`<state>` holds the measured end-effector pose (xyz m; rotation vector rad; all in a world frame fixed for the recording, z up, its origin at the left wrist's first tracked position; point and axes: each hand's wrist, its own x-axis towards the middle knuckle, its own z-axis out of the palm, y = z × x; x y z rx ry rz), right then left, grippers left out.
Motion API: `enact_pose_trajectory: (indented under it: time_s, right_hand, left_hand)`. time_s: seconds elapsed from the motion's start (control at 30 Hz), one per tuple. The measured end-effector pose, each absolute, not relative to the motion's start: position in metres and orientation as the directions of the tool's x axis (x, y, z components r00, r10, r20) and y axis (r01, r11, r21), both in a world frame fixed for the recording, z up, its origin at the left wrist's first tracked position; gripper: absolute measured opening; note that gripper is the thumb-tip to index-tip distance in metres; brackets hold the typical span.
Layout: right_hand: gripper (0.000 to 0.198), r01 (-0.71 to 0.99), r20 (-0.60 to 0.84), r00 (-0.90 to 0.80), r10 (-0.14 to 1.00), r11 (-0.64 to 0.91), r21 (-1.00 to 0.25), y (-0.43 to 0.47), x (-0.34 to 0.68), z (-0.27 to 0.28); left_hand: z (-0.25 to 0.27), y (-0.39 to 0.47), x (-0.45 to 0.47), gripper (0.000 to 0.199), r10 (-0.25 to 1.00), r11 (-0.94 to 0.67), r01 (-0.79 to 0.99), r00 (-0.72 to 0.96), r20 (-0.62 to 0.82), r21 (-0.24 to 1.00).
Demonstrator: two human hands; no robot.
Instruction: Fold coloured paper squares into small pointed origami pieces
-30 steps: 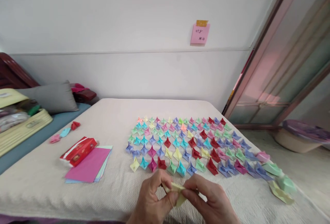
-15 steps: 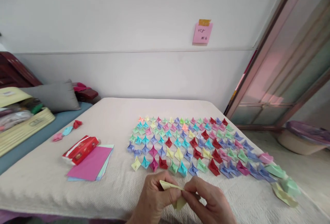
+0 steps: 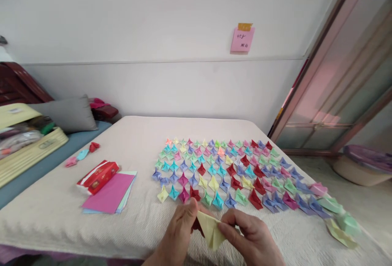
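A pale yellow folded paper (image 3: 211, 230) is held up between both hands near the front edge of the covered surface. My left hand (image 3: 180, 227) grips its left side, thumb raised along the upper corner and fingers behind it. With thumb and forefinger my right hand (image 3: 249, 233) pinches the paper's right edge. The sheet's broad face shows, tapering to a point at the bottom. Just beyond the hands lie rows of small folded paper shapes in many colours, such as a dark red one (image 3: 255, 199) and a turquoise one (image 3: 218, 200).
Left of the rows, a red packet (image 3: 99, 176) lies against a stack of coloured paper sheets (image 3: 107, 194). Three crumpled-looking paper pieces (image 3: 82, 154) sit farther left. A yellow box (image 3: 33, 147) and grey pillow (image 3: 65, 112) are beyond. At right, a lidded tub (image 3: 364, 168) stands on the floor.
The yellow paper has turned so that its broad face shows more. My left thumb has lifted from the paper's middle to its upper corner; the right hand keeps its pinch.
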<state>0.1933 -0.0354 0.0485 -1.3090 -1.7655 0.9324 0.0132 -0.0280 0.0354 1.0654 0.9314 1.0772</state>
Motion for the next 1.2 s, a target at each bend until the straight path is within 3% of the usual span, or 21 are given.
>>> enact_pose_trajectory:
  time_s: [0.13,0.23,0.4,0.87,1.2]
  right_hand:
    - [0.030,0.471,0.179,-0.198,0.964,0.254,-0.845,-0.036,0.194,0.046]
    - [0.028,0.490,0.207,-0.203,0.957,0.282,-0.825,-0.036,0.193,0.046]
    - [0.025,0.497,0.228,-0.183,0.956,0.290,-0.818,-0.036,0.194,0.045]
    - [0.030,0.297,0.075,-0.164,0.984,0.122,-0.947,-0.031,0.200,0.040]
    - [0.023,0.458,0.227,-0.198,0.954,0.294,-0.839,-0.035,0.187,0.043]
  left_hand:
    - [0.037,-0.024,0.018,0.041,0.909,0.221,-0.302,0.408,-0.084,0.927]
    - [0.039,-0.024,0.022,0.030,0.924,0.245,-0.306,0.361,-0.126,0.920]
    - [0.039,-0.024,0.020,0.020,0.956,0.157,-0.287,0.284,-0.073,0.945]
    - [0.021,-0.015,0.017,0.023,0.961,0.129,-0.288,0.273,-0.048,0.949]
    - [0.046,-0.023,0.026,0.027,0.929,0.110,-0.086,0.363,-0.072,0.990]
